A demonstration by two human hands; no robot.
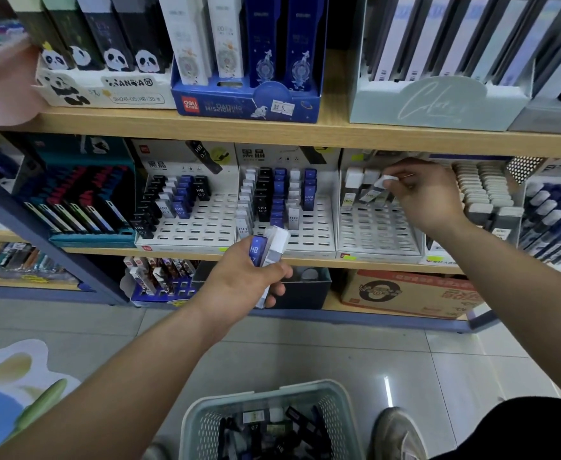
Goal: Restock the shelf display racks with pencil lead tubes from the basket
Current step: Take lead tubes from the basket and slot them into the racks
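basket (pixel 305 388) beside shoe (pixel 396 433), left grip (pixel 239 277) around a tube bundle (pixel 269 247), right grip (pixel 428 197) on one tube (pixel 377 190) at rack (pixel 378 227)

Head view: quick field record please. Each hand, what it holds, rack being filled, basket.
left hand: grips a bundle of tubes, one blue and marked HB, in front of the middle rack
right hand: pinches a white-capped tube at the upper rows of the right rack
right rack fill: tubes in upper rows only, lower slots bare
basket: on the floor, tubes inside
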